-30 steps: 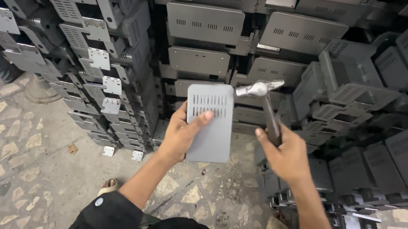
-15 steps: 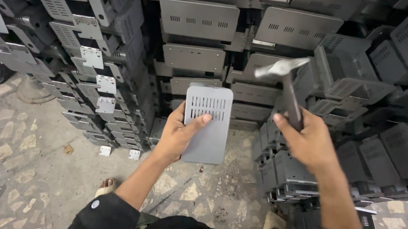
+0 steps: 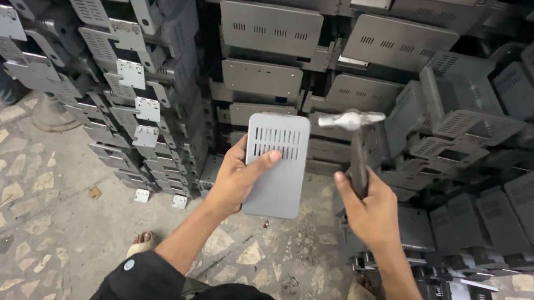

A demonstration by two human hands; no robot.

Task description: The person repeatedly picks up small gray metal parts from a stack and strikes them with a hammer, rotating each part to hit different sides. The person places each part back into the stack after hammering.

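1. Holding a flat grey metal panel (image 3: 276,166) upright, the left hand (image 3: 235,180) grips its left edge, thumb across the slotted face.
2. Closed around a hammer's (image 3: 355,143) handle, the right hand (image 3: 368,208) keeps the steel head raised, level with the panel's top edge.
3. The hammer head sits just right of the panel's upper right corner, apart from it; handle and panel's long axis both run vertically.
4. Stacked grey metal casings (image 3: 269,31) stand behind, above the stone floor (image 3: 36,228).
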